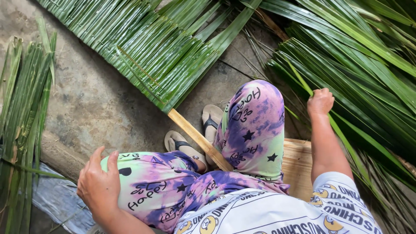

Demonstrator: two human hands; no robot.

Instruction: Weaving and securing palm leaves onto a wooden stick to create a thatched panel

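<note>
A long green palm leaflet (342, 134) runs through the closed right hand (320, 102), amid the leaf pile (368, 65) beyond it, while the left hand (99, 184) rests open-fingered on the knee (143, 173), a wooden slat (197, 138) between.

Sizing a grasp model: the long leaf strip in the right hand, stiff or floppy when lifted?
Probably floppy: the leaf strip is long and narrow and already curves past the right hand. Likely light, being thin. Its glossy surface may slip.

I see a woven palm-leaf panel (164, 56) on the concrete floor (95, 108) far left, a wooden slat (197, 138), sandals (211, 121) and a wooden stool (298, 167) near.
</note>
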